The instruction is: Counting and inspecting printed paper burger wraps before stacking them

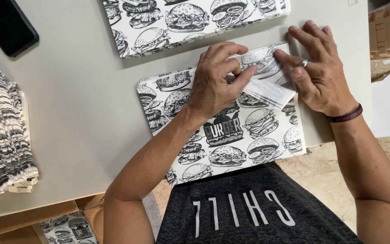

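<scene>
A flat paper bag [231, 140] printed with black-and-white burger drawings lies on the pale table [82, 117] in front of me, its near end hanging over the table edge. My left hand [215, 81] presses on the bag's upper middle, fingers curled over a folded white flap [271, 92] near the bag's far right corner. My right hand [314, 68] lies flat on that corner, fingers spread, a ring on one finger and a dark band on the wrist. Both hands touch the fold.
A second burger-print bag or stack [190, 22] lies at the table's far edge. A thick pile of folded printed bags [3, 135] sits at the left. A black phone [7, 25] is top left. Cardboard with another printed bag [68, 228] is below.
</scene>
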